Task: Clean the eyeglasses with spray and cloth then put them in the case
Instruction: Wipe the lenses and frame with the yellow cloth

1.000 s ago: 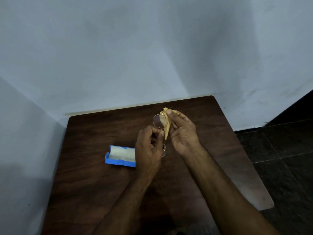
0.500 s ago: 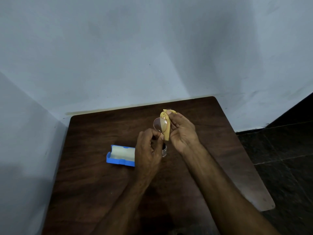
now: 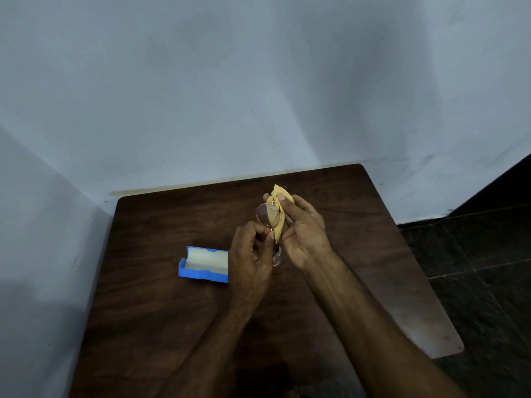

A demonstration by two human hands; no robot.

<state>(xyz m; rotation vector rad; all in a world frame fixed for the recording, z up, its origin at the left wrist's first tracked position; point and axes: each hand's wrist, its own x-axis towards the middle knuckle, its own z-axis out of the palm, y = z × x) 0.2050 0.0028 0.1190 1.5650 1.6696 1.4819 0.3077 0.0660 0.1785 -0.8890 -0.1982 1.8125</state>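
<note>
- The left hand point(image 3: 249, 261) is raised over the middle of the surface point(image 3: 172, 225), nearer its far edge. Its fingers point(image 3: 253, 229) are curled and pinch the eyeglasses point(image 3: 266, 215) at the lower rim of a round lens.
- The right hand point(image 3: 305, 229) is just beside it. Its thumb and fingers point(image 3: 304, 206) are closed on the yellow cloth point(image 3: 280, 225), which is folded over the other side of the eyeglasses.
- One lens shows clear of the cloth and tilts up toward the far edge. The rest of the frame is hidden by the cloth and the hands.
- The blue case point(image 3: 201, 267) lies open on the surface toward the left edge, with its pale lining up. Its right end is hidden behind the left hand.
- A small clear thing point(image 3: 277, 258) shows low between the two hands. Too little of it is seen to tell what it is.
- Both forearms reach in from the near edge and cover much of the near half of the surface.
- A pale wall point(image 3: 258, 81) meets the far and left edges. Dark floor point(image 3: 474, 254) tiles lie beyond the right edge.
</note>
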